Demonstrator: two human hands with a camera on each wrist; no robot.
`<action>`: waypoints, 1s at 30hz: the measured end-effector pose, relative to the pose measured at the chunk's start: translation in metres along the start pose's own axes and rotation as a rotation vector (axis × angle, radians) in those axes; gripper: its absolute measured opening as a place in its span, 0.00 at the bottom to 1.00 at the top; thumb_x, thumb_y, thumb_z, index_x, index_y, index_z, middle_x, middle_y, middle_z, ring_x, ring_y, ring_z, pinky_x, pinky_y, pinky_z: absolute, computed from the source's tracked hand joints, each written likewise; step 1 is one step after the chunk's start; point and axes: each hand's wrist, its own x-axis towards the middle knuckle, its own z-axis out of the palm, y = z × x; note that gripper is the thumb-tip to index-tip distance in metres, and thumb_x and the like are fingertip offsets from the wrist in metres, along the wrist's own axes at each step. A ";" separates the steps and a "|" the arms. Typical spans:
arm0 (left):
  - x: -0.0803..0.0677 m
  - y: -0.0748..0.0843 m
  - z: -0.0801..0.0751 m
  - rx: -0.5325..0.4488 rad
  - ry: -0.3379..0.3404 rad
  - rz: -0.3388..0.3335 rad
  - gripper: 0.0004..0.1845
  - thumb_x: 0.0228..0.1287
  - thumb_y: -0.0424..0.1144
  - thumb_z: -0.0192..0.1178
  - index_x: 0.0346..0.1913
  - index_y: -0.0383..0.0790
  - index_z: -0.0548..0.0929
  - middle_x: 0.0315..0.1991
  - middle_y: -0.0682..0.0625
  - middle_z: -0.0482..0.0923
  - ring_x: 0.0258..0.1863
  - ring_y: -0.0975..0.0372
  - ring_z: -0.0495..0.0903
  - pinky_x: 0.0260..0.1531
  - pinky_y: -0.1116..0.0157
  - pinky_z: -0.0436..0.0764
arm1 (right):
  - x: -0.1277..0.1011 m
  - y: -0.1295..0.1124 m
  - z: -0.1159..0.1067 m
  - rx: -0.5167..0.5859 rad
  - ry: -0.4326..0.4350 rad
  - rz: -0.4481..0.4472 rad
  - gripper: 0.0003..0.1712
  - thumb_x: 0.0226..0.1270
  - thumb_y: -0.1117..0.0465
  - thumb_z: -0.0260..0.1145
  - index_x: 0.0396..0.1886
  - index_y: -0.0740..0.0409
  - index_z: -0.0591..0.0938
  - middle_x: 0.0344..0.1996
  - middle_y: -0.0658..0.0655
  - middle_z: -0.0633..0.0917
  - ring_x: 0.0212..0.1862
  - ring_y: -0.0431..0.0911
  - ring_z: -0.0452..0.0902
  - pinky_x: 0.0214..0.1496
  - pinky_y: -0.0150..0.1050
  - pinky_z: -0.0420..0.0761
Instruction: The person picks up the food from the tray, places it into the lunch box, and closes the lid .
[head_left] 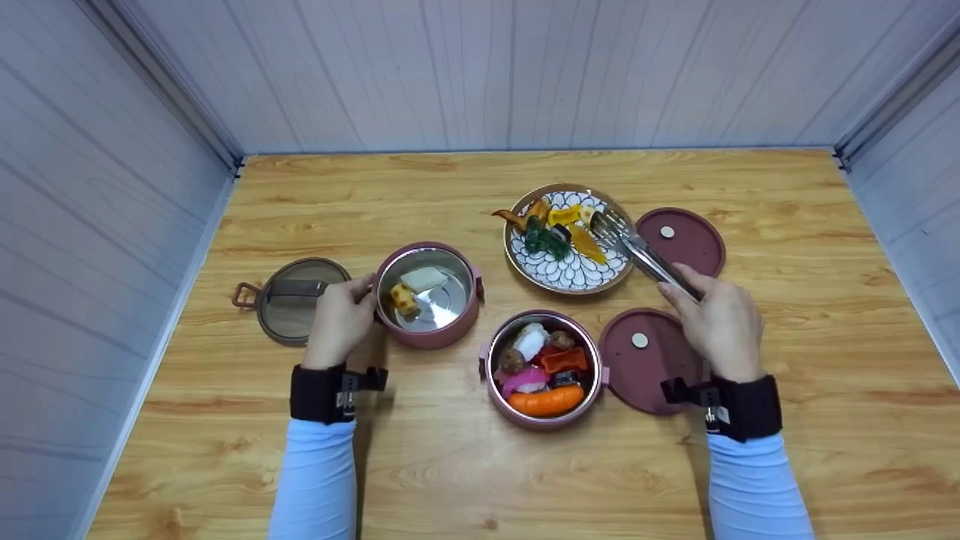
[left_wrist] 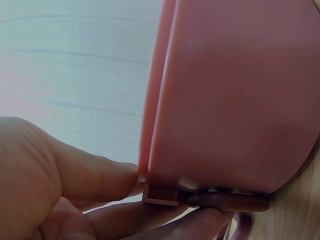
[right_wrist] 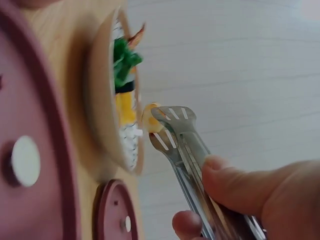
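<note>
My left hand [head_left: 341, 315] grips the left side of a pink pot [head_left: 427, 341]. In the left wrist view its thumb is at the rim and its fingers are under the side clasp [left_wrist: 220, 201]. A pale slab [head_left: 424, 279] and a browned yellow piece of food [head_left: 405, 298] lie inside. My right hand [head_left: 724, 326] holds metal tongs [head_left: 652, 259] over the right side of a patterned plate [head_left: 577, 281]. Between the slotted tips is a small pale-yellow food piece [right_wrist: 149, 118]. Leafy greens [head_left: 546, 240], yellow pieces [head_left: 587, 244] and a fried brown piece [head_left: 517, 217] lie on the plate.
A second pink pot [head_left: 546, 424], filled with several foods including an orange carrot-like piece [head_left: 546, 401], stands front centre. Two maroon lids [head_left: 701, 251] lie at the right, one [head_left: 637, 375] beside that pot. A dark round lid [head_left: 292, 322] with a handle lies left.
</note>
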 end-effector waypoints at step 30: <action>0.000 0.000 -0.001 0.008 0.003 0.005 0.20 0.73 0.30 0.51 0.65 0.27 0.73 0.60 0.35 0.76 0.60 0.51 0.76 0.53 0.57 0.79 | 0.019 -0.147 0.022 -0.050 -0.527 -0.477 0.21 0.66 0.45 0.69 0.56 0.44 0.86 0.28 0.49 0.83 0.28 0.45 0.74 0.23 0.39 0.65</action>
